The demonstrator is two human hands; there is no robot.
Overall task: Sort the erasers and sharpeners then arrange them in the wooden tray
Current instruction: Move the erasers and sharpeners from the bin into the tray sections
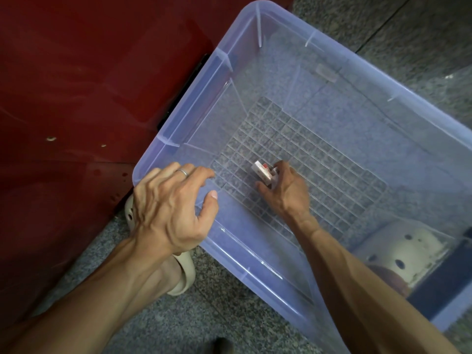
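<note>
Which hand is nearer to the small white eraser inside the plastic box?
Right. The right hand holds the eraser at the box bottom; the left hand rests on the box rim, apart from it.

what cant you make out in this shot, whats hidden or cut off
Head view only:
- Small white and red items gripped by the right hand: its fingers cover part of them, so eraser or sharpener, and how many, is unclear.
- Wooden tray: nowhere in frame.
- Translucent blue plastic bin: its far right corner is cut off by the frame edge.
- Cream perforated shoe: blurred through the bin wall.
- Left hand rests on the bin rim, covering that corner.
</note>
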